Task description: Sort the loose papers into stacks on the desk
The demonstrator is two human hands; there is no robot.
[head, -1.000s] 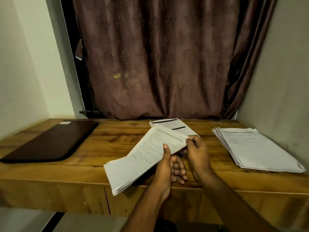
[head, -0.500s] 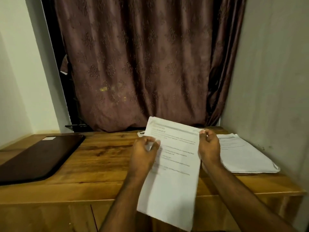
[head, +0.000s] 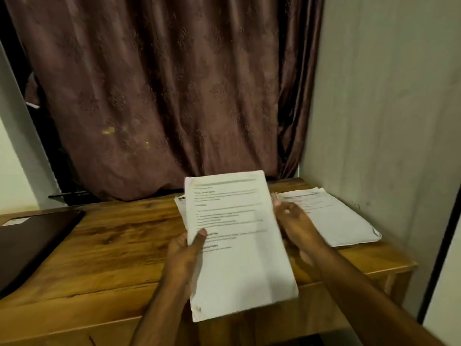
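Head view: left hand (head: 185, 255) grips printed papers (head: 237, 245); text blurred, unreadable.

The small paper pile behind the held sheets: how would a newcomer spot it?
Start at the brown curtain; below it runs the wooden desk. The small paper pile peeks out left of the held sheets, unlike the wide stack by the right wall.
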